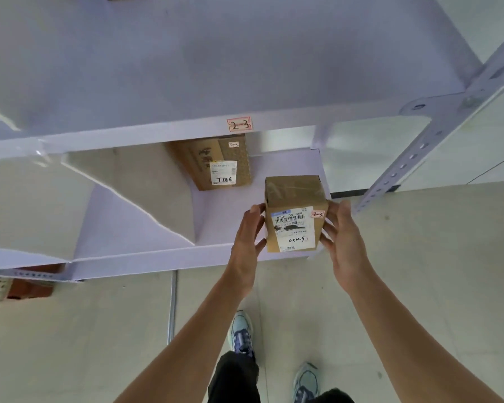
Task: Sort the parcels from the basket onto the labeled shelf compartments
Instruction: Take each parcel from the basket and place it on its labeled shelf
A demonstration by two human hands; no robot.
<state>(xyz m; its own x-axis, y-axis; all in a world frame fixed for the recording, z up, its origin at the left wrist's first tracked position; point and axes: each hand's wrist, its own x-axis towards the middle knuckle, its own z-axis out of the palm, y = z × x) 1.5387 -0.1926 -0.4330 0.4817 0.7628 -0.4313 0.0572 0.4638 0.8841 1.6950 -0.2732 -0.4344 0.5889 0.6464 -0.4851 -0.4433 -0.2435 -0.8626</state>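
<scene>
Parcel (pixel 296 216) first: how will it handle?

Light and stiff, I'd judge. It is a small brown carton taped over the top, so firm pressure on the two side faces looks safe, though the tape may be slick.

And the hands?

The left hand (pixel 246 231) and right hand (pixel 344 237) flank it, with fingers nearly straight against opposite sides, not wrapped round.

What marks it?

A white barcode label with a handwritten code, and a red-edged sticker (pixel 317 214) reading 2-3.

Where is it?

Upright at the front edge of the lower shelf board (pixel 146 254), beneath the board tagged 2-3 (pixel 239 125). Whether it is resting or just clear, I cannot tell. Another labelled carton (pixel 213 165) sits further back.
</scene>
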